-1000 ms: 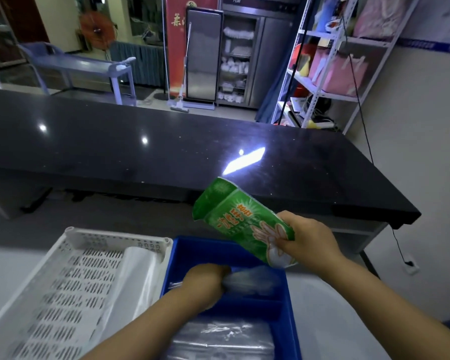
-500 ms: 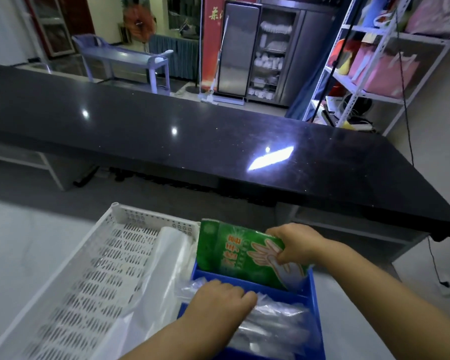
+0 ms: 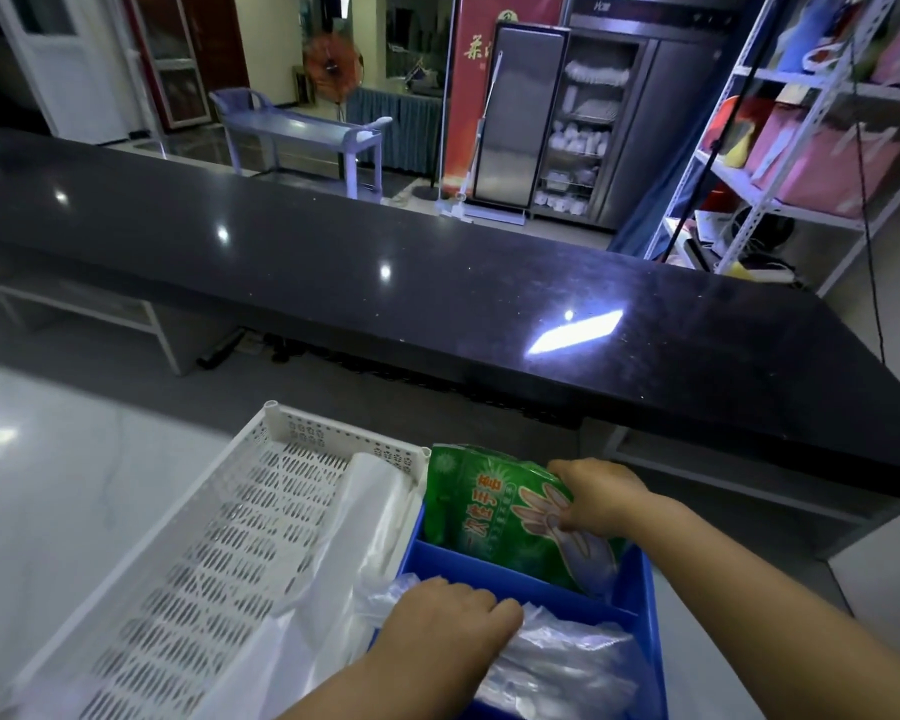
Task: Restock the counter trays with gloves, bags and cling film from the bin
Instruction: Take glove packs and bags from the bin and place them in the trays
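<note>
A green pack of disposable gloves [image 3: 494, 506] stands on edge in the far compartment of the blue tray [image 3: 640, 579], and my right hand [image 3: 598, 496] grips its right end. My left hand [image 3: 448, 621] presses down on clear plastic bags [image 3: 567, 662] in the blue tray's near compartment, its fingers curled over them. A white perforated tray [image 3: 214, 548] lies to the left of the blue tray, with a roll of white plastic bags [image 3: 354, 532] along its right side.
A long black counter [image 3: 437, 283] runs across the view beyond the trays. Grey floor [image 3: 48, 485] shows to the left. A metal shelf rack [image 3: 780, 148] with pink bags stands at the far right, and a steel cabinet [image 3: 557, 122] at the back.
My right hand has lowered the green glove pack from the air into the blue tray's far compartment. My left hand stays on the clear bags. The view has tilted up.
</note>
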